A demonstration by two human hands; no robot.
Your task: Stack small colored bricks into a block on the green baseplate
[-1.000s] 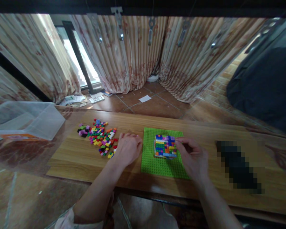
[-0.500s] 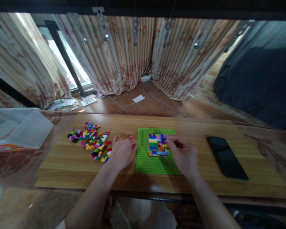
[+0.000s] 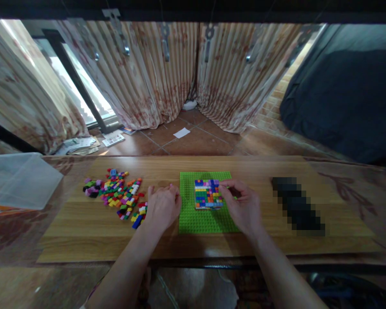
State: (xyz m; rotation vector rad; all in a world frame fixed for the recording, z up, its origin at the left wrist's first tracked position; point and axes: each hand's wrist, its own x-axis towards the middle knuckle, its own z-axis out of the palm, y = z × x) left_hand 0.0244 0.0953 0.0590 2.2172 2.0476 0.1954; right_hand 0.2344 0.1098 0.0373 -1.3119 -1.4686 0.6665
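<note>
A green baseplate (image 3: 206, 221) lies on the wooden table (image 3: 83, 231). On it stands a multicoloured block of small bricks (image 3: 207, 194). My right hand (image 3: 242, 206) rests on the plate's right side, its fingertips pinched against the block's upper right corner. My left hand (image 3: 162, 206) lies knuckles-up just left of the plate with fingers curled under; what they hold, if anything, is hidden. A scatter of loose coloured bricks (image 3: 119, 195) spreads to the left of that hand.
A clear plastic tub (image 3: 19, 180) sits at the table's left end. A dark flat object (image 3: 297, 206), pixelated, lies right of the plate. Beyond the table are a tiled floor, patterned curtains, papers by the window and a dark draped mass at right.
The view has shifted, so everything sits further left in frame. My left hand stays beside the plate; my right hand keeps its fingertips on the block.
</note>
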